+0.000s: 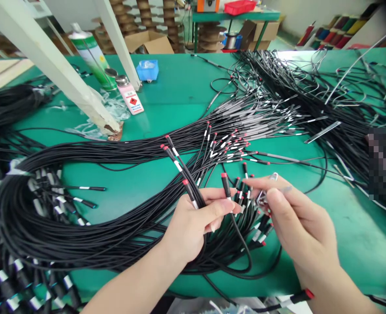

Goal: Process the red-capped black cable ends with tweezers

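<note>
My left hand (pixel 196 222) is closed around several black cables whose red-capped ends (pixel 176 163) stick up past the knuckles. Between its thumb and fingertip it pinches one more black cable end (pixel 225 185) with a red cap and a white label. Just to the right, my right hand (pixel 300 218) is closed in a pinch on something small, silvery or clear, too blurred to name. Below and between the hands lies a cluster of red-tipped cable ends (pixel 241 192), partly hidden by the fingers. The large cable bundle (pixel 91 226) curves in a loop on the green table.
White posts (pixel 65 74) rise from the table (pixel 179 87) at the left. Near them stand a green-and-white can (pixel 93 56), a pink-and-white bottle (pixel 132 98) and a blue box (pixel 148 70). More cables (pixel 310 96) are heaped at the right, with blue-tipped ends (pixel 86 203) at the left.
</note>
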`<state>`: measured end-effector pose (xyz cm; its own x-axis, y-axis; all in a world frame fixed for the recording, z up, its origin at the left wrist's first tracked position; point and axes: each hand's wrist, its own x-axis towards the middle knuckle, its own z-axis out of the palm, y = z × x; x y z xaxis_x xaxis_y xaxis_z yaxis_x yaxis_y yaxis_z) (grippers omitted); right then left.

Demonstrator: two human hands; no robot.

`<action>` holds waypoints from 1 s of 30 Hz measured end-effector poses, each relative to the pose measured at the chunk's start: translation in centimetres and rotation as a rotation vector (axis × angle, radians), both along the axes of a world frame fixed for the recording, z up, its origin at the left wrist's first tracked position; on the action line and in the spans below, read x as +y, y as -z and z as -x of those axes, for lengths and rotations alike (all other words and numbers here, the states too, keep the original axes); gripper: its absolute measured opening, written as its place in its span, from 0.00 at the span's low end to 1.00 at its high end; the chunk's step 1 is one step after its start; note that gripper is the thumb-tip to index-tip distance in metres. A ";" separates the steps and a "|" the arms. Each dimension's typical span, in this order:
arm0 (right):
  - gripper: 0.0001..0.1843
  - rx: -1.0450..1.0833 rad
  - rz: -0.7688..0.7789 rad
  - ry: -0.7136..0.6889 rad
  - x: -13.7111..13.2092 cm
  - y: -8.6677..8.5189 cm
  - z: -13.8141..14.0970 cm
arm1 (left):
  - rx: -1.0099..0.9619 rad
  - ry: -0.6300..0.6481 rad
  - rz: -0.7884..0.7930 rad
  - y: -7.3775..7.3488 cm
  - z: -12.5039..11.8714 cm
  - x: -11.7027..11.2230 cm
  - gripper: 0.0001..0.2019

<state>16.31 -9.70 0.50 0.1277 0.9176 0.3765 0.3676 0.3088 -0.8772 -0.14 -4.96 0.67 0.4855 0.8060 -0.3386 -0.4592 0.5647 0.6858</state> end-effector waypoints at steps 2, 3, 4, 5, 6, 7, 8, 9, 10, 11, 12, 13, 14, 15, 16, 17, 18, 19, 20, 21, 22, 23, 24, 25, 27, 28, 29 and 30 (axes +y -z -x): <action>0.24 0.105 -0.062 -0.028 -0.2 0.1 0.4 | 0.003 0.002 0.010 0.0 0.0 -0.1 0.07; 0.28 0.142 -0.092 -0.047 -0.2 0.2 0.6 | 0.002 0.000 0.016 -0.1 0.0 -0.1 0.07; 0.29 0.159 -0.125 -0.062 -0.2 0.2 0.8 | -0.001 -0.003 0.020 -0.1 0.0 -0.2 0.07; 0.28 0.160 -0.159 -0.063 -0.2 0.3 1.0 | -0.005 -0.005 0.024 -0.1 0.0 -0.2 0.07; 0.27 0.153 -0.191 -0.056 -0.2 0.4 1.1 | -0.009 -0.003 0.026 -0.1 0.0 -0.2 0.08; 0.26 0.146 -0.218 -0.052 -0.2 0.5 1.1 | -0.006 -0.001 0.029 -0.1 0.0 -0.2 0.08; 0.27 0.143 -0.233 -0.057 -0.1 0.6 1.2 | 0.001 0.001 0.033 -0.1 0.0 -0.2 0.09; 0.28 0.139 -0.243 -0.074 -0.1 0.6 1.2 | 0.007 0.002 0.037 0.0 0.0 -0.2 0.09; 0.28 0.133 -0.247 -0.097 -0.1 0.7 1.1 | 0.010 0.001 0.042 0.0 0.0 -0.1 0.10; 0.29 0.125 -0.245 -0.117 -0.1 0.8 1.1 | 0.006 -0.001 0.047 0.0 -0.1 -0.1 0.10; 0.29 0.117 -0.245 -0.134 -0.1 0.8 1.1 | -0.003 -0.006 0.051 0.0 -0.1 -0.1 0.10; 0.29 0.111 -0.247 -0.143 -0.1 0.8 1.0 | -0.013 -0.009 0.055 0.1 -0.1 -0.1 0.10; 0.30 0.103 -0.249 -0.149 -0.2 0.9 1.0 | -0.018 -0.006 0.055 0.1 -0.1 -0.1 0.11; 0.31 0.095 -0.246 -0.154 -0.2 0.9 1.0 | -0.017 0.000 0.054 0.1 -0.1 -0.1 0.11; 0.31 0.087 -0.241 -0.158 -0.3 0.9 1.0 | -0.011 0.007 0.052 0.1 -0.1 -0.1 0.12; 0.32 0.078 -0.236 -0.164 -0.4 0.9 1.0 | -0.003 0.015 0.050 0.1 -0.1 -0.1 0.12; 0.33 0.068 -0.232 -0.170 -0.4 0.9 0.9 | 0.005 0.021 0.050 0.1 0.0 -0.1 0.13; 0.33 0.057 -0.231 -0.174 -0.5 0.8 0.9 | 0.009 0.027 0.050 0.1 0.0 -0.1 0.14; 0.33 0.047 -0.233 -0.179 -0.5 0.8 0.9 | 0.010 0.030 0.051 0.0 0.0 -0.1 0.14; 0.34 0.034 -0.237 -0.182 -0.5 0.8 0.9 | 0.014 0.032 0.053 0.0 0.0 -0.1 0.14; 0.33 0.019 -0.241 -0.182 -0.5 0.8 0.9 | 0.018 0.031 0.052 0.0 0.0 -0.1 0.14; 0.32 0.001 -0.246 -0.174 -0.5 0.8 0.8 | 0.023 0.029 0.051 0.0 0.0 -0.1 0.14; 0.31 -0.018 -0.253 -0.160 -0.5 0.8 0.8 | 0.028 0.023 0.050 0.0 0.0 -0.1 0.14; 0.29 -0.036 -0.263 -0.144 -0.5 0.8 0.8 | 0.032 0.019 0.050 0.0 0.0 -0.1 0.14; 0.27 -0.052 -0.280 -0.112 -0.5 0.8 0.8 | 0.036 0.016 0.051 0.0 -0.1 -0.2 0.14; 0.26 -0.042 -0.283 -0.102 -0.4 0.8 0.9 | 0.035 0.025 0.046 0.0 -0.1 -0.2 0.13; 0.26 -0.021 -0.282 -0.094 -0.4 0.9 0.9 | 0.029 0.039 0.035 0.0 -0.1 -0.3 0.12; 0.26 0.010 -0.275 -0.087 -0.4 0.9 0.9 | 0.022 0.053 0.018 0.0 -0.1 -0.3 0.11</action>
